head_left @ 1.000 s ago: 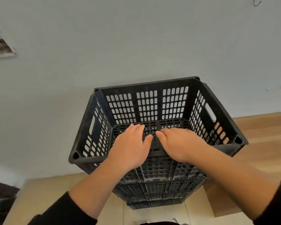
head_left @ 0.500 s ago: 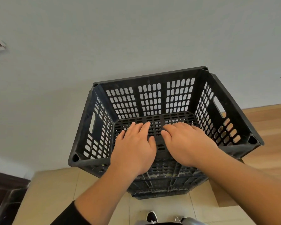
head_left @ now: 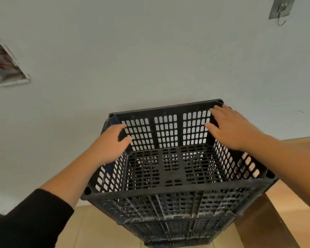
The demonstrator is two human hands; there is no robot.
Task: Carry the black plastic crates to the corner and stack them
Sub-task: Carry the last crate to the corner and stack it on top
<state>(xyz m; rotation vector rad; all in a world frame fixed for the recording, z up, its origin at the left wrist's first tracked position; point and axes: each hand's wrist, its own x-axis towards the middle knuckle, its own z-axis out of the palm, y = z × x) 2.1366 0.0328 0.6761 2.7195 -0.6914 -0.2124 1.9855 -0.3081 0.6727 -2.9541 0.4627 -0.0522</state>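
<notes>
A stack of black plastic crates (head_left: 175, 189) stands against the pale wall, the top one open and empty, with lower crates (head_left: 179, 230) showing beneath it. My left hand (head_left: 111, 144) is curled over the top crate's left wall near the far corner, thumb inside. On the right wall's rim near the far right corner lies my right hand (head_left: 234, 127), its fingers spread and flat.
The pale wall (head_left: 150, 59) rises right behind the stack. A metal hook (head_left: 280, 12) hangs at the upper right and a rough wall opening (head_left: 5, 63) is at the left. Wooden flooring (head_left: 293, 203) lies to the right, beige tiles (head_left: 97, 230) below.
Both hands have left the middle of the near rim and moved apart to the crate's left and right walls. The view has tilted up and the crate stack now sits lower.
</notes>
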